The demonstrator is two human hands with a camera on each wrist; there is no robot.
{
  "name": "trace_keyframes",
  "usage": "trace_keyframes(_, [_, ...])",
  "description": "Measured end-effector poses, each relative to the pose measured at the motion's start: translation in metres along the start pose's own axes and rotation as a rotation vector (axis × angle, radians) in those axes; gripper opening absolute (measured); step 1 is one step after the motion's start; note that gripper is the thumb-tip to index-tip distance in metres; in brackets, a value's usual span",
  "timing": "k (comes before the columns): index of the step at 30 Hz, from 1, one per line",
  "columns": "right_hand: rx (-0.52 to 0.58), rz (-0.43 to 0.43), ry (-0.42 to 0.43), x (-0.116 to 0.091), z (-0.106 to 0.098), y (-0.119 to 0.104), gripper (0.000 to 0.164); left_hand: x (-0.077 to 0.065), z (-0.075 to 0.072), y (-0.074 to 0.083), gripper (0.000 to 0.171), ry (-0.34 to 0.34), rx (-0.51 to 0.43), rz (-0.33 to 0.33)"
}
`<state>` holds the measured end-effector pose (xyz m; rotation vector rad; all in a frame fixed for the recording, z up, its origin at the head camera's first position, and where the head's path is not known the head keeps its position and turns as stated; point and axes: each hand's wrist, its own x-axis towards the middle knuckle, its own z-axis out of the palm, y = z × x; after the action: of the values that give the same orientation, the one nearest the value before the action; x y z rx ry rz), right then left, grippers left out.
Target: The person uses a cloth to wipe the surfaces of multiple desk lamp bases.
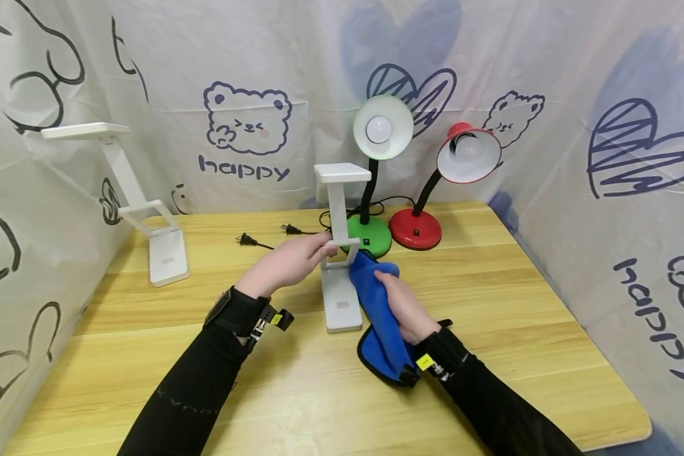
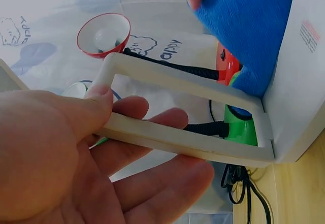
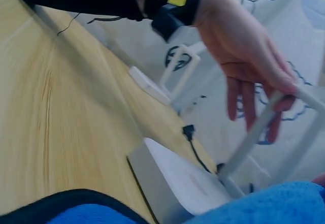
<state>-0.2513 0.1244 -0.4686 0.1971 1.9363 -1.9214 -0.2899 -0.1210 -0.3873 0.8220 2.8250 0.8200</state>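
Observation:
A white folding desk lamp (image 1: 341,297) stands upright in the middle of the table. My left hand (image 1: 291,261) grips its hinged frame; in the left wrist view the thumb and fingers wrap one corner of this white frame (image 2: 183,142). My right hand (image 1: 406,305) holds a blue cloth with black edging (image 1: 377,304), bunched against the lamp's right side by the frame and base. The cloth's lower end hangs toward the table. In the right wrist view, the blue cloth (image 3: 274,203) overlaps the lamp's base (image 3: 177,178).
Behind the held lamp stand a green lamp (image 1: 383,126) and a red lamp (image 1: 416,229), with black cords and plugs (image 1: 246,239) to the left. Another white folding lamp (image 1: 169,256) stands at the table's left. Printed curtains (image 1: 251,57) enclose the wooden table (image 1: 519,329).

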Motion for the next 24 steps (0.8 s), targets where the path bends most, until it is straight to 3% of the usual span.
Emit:
trace_keyframes(10, [-0.035,-0.041,0.091,0.017,0.022,-0.004,0.07,-0.003,-0.01,-0.009,0.027,-0.05,-0.028,-0.022])
trace_keyframes(19, [0.1,-0.025,0.086,0.019,0.028,0.0,0.073,-0.01,-0.023,-0.016,0.031,-0.153,-0.055,-0.036])
trace_keyframes(24, [0.165,0.013,0.051,0.027,0.042,-0.007,0.07,-0.012,-0.023,-0.014,0.033,-0.165,-0.063,-0.057])
